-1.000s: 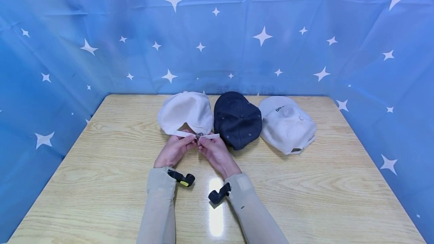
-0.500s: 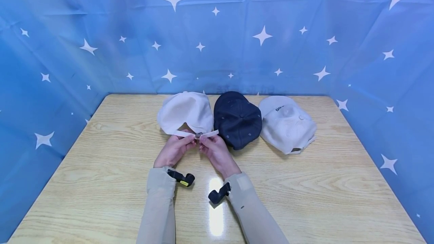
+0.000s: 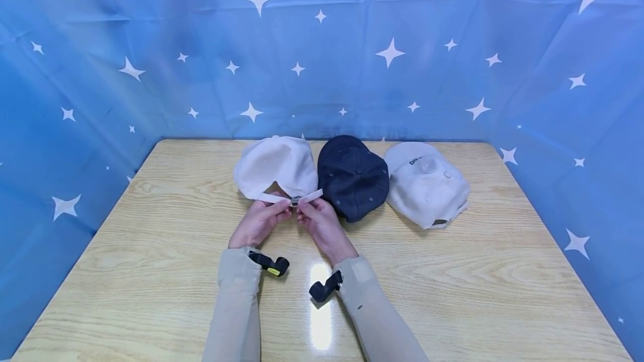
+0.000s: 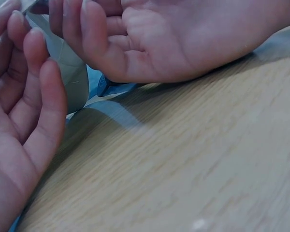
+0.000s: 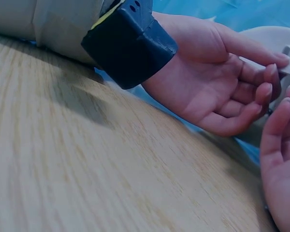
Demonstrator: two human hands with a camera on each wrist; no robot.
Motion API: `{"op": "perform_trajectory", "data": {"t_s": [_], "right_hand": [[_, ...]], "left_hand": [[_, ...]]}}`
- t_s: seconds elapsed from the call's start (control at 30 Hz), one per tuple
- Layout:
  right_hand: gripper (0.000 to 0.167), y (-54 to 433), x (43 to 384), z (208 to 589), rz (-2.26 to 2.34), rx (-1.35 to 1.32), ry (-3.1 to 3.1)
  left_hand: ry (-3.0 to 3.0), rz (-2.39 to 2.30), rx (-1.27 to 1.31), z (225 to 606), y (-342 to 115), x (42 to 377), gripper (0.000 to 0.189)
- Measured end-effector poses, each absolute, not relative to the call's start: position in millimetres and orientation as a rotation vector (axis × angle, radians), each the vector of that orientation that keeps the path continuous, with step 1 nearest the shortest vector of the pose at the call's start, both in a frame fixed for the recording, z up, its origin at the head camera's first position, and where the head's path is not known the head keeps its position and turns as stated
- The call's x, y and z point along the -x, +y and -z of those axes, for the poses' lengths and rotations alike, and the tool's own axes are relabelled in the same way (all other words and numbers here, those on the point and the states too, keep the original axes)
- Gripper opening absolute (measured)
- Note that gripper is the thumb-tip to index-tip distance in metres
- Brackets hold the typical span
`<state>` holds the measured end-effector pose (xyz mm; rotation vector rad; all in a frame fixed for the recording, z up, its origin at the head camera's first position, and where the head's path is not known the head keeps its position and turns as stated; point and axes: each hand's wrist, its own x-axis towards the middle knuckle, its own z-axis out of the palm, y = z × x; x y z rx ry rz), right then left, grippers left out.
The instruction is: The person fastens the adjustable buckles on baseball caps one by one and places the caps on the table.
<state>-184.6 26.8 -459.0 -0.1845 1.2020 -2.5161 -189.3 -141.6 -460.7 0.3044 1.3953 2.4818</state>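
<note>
A white cap (image 3: 276, 166) lies at the left of a row of caps, with its back opening facing me. On the left part of its back strap (image 3: 268, 198), the thumb and fingers of my left hand (image 3: 257, 224) pinch beside a small metal buckle (image 3: 295, 200). My right hand (image 3: 326, 230) pinches the strap's loose end (image 3: 312, 195), which sticks out to the right of the buckle. In the right wrist view the left hand (image 5: 203, 82) has its lower fingers curled under the strap. The cap is mostly hidden in both wrist views.
A dark navy cap (image 3: 354, 180) sits right beside the white one. Further right lies another white cap (image 3: 427, 189) with dark lettering. All rest on a wooden table (image 3: 478, 295) before a blue star-patterned cloth (image 3: 322, 94). Small black cameras (image 3: 326, 287) are strapped to both wrists.
The strap's loose end has tilted upward and shifted slightly left, as the right fingers moved a little right of the buckle. The left hand and the caps have stayed put.
</note>
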Motion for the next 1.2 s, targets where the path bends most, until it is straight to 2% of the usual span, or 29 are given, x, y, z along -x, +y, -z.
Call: {"op": "perform_trajectory", "data": {"t_s": [0.47, 0.8, 0.9, 1.03, 1.2], "right_hand": [[0.009, 25, 186, 460, 2.538, 0.091, 1.281], [0.015, 26, 187, 462, 2.544, 0.114, 1.229], [0.015, 26, 187, 463, 2.555, 0.103, 1.205], [0.006, 27, 188, 463, 2.572, 0.108, 1.168], [0.004, 27, 188, 462, 2.604, 0.135, 1.107]], "left_hand": [[1.403, -2.463, -0.364, 461, -141, 189, 0.013], [1.339, -2.542, -0.286, 459, -142, 189, 0.007], [1.329, -2.59, -0.281, 459, -143, 189, 0.012], [1.283, -2.681, -0.303, 460, -147, 191, 0.023], [1.071, -2.862, -0.215, 459, -153, 193, 0.025]]}}
